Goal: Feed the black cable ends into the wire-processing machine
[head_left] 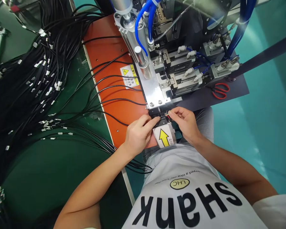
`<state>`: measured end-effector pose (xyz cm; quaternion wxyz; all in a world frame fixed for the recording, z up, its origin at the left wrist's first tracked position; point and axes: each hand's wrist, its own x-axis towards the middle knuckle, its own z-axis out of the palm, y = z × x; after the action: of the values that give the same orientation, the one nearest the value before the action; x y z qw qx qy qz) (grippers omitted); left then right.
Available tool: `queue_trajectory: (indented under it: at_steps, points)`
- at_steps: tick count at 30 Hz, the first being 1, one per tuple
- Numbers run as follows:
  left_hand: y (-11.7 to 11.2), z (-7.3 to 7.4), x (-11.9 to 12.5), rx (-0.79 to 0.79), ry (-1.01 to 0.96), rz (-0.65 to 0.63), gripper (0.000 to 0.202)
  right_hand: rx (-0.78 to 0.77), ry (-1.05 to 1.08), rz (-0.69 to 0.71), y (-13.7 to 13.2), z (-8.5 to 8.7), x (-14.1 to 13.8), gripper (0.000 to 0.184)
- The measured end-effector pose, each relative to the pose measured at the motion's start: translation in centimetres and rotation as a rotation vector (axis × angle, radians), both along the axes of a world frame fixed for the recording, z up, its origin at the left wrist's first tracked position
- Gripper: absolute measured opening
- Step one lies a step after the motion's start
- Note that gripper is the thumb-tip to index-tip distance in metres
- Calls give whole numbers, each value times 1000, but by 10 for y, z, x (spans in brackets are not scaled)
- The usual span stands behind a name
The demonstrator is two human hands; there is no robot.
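Black cable (120, 121) — pinched between both hands (138, 133) (184, 122)

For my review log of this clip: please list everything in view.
table: one, green, left
cables: many, black with metal tips, heaped on table
machine: one, grey metal, top centre
board: one, orange, under machine
hoses: several, blue, atop machine
warning sticker: one, yellow and white, on board
arrow label: one, yellow on white, machine's near end
scissors: one pair, red handles, right of machine
floor: teal, right
shirt: one, white, black letters, bottom
left hand: one, fingertips at black block on machine front
right hand: one, grip pinching thin wire end there
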<state>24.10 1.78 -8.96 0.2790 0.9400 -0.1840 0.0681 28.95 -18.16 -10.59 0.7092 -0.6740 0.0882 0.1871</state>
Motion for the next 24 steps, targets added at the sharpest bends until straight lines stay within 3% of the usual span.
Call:
queue_trajectory:
  at_steps: [24]
  points:
    - [-3, 2, 1, 129, 13, 24, 36, 40, 0, -15, 1, -5, 1, 18]
